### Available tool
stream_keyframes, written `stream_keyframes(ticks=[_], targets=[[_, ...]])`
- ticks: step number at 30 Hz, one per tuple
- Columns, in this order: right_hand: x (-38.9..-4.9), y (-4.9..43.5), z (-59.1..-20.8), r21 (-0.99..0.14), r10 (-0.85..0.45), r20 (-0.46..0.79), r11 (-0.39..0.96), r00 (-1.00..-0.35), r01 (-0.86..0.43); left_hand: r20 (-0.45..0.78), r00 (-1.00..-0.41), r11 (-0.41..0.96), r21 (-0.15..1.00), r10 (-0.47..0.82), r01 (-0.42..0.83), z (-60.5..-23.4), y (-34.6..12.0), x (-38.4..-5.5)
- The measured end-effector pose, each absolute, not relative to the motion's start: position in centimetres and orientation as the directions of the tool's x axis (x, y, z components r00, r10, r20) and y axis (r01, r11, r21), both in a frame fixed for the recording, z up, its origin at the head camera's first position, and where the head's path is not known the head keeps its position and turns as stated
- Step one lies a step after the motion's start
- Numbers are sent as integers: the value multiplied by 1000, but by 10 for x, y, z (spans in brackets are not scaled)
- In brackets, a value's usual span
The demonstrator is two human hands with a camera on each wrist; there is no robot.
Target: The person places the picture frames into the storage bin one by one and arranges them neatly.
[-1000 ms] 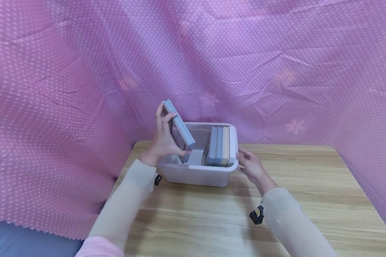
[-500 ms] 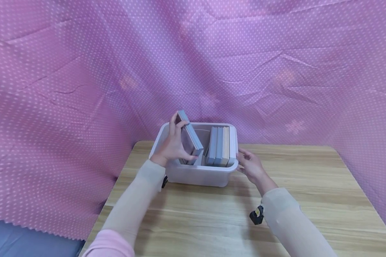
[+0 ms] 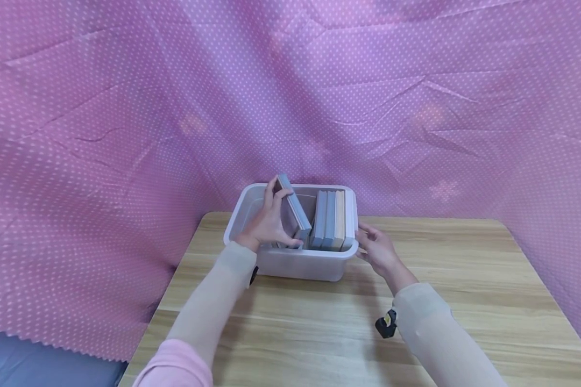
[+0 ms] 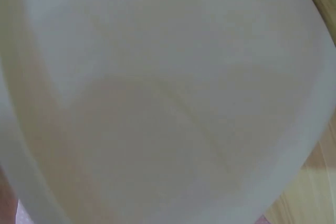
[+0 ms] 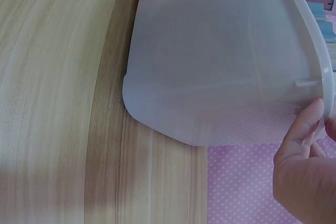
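Note:
A white plastic storage bin [image 3: 295,266] stands on the table, its outer wall filling much of both wrist views. My left hand [image 3: 268,220] holds a grey-blue picture frame [image 3: 297,209] by its edges, fingers near the far end and thumb near the close end. That frame is tilted and partly lowered into the bin, left of several upright frames [image 3: 326,217] in grey-blue, cream and white. Its lower part is hidden. My right hand [image 3: 377,250] grips the bin's right rim; the right wrist view shows its fingers [image 5: 307,119] at the lip.
The wood-grain table [image 3: 455,301] extends to the front and right of the bin. A pink dotted cloth [image 3: 290,107] hangs behind and on both sides. Black wrist devices [image 3: 386,324] are strapped on the sleeves.
My left hand has moved right and down, carrying the picture frame from above the bin's left part to beside the standing frames. The right hand and the bin have stayed put.

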State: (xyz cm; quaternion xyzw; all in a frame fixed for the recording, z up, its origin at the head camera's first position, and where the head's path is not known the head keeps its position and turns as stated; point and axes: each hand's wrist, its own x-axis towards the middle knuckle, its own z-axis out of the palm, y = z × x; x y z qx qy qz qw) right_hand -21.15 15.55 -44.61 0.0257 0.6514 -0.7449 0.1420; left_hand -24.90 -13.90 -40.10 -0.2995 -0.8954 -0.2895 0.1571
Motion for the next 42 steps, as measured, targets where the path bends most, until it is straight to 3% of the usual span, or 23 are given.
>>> stream_keyframes(ticks=[16,35,42], targets=[[-213,154,-448,-962,-165,-214,-133,-963,237,435,-744,634,397,508,664,-420,-133,-255],[-215,155,-447,-959,-165,-207,-161,-964,234,327,-784,680,390,527,620,-416,-131,-265],[-215,155,-449,-959,-169,-205,-162,-964,232,196,-844,734,420,500,533,-413,-128,-266]])
